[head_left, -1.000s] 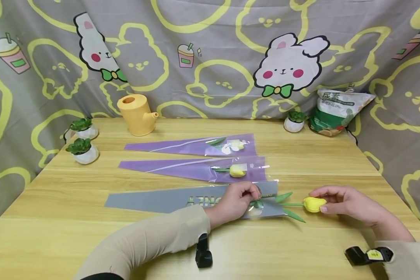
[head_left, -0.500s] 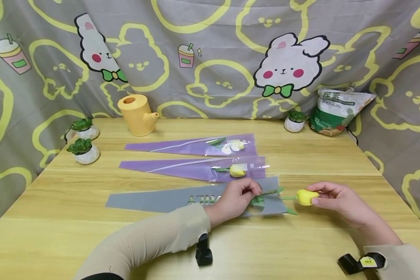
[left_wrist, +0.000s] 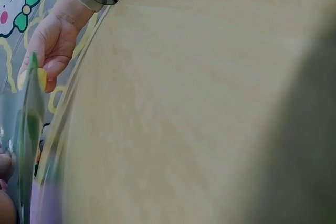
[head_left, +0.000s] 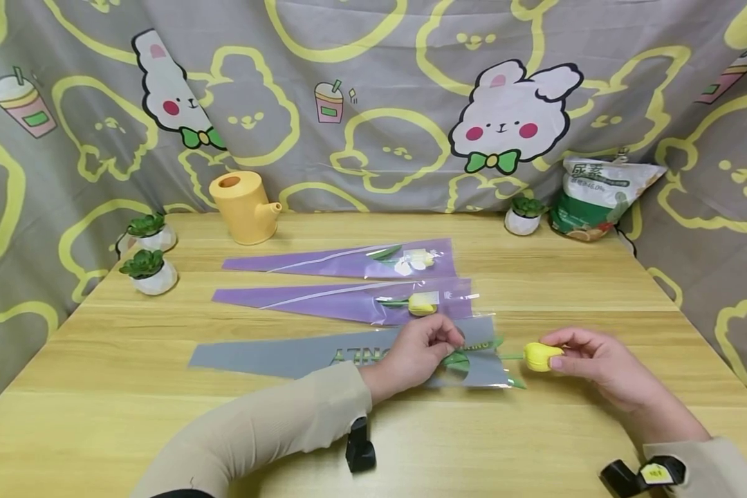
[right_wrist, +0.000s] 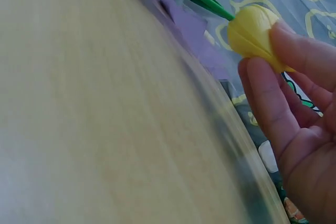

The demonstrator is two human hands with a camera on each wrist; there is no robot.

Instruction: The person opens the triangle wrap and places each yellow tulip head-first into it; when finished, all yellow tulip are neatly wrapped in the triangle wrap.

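Observation:
In the head view my right hand (head_left: 604, 366) pinches the yellow head of a tulip (head_left: 540, 357) between thumb and fingers; the right wrist view shows this grip on the tulip (right_wrist: 252, 32) closely. Its green stem and leaves run left into the wide mouth of a grey flower sleeve (head_left: 255, 353), with leaf tips poking out at the opening. My left hand (head_left: 413, 353) pinches that sleeve near its wide end, by a round clear window with green leaf behind it. Two purple sleeves (head_left: 324, 302), each with a pale yellow tulip inside, lie beyond the grey one.
At the back left stand a yellow watering can (head_left: 244, 207) and two potted succulents (head_left: 151, 273). Another small succulent (head_left: 524, 216) and a white-and-green bag (head_left: 600, 197) stand at the back right. A patterned curtain (head_left: 386, 83) hangs behind the wooden table (head_left: 448, 443).
My right hand has moved left with the tulip, and its leaves have gone deeper into the grey sleeve. The left hand stays at the sleeve's wide end.

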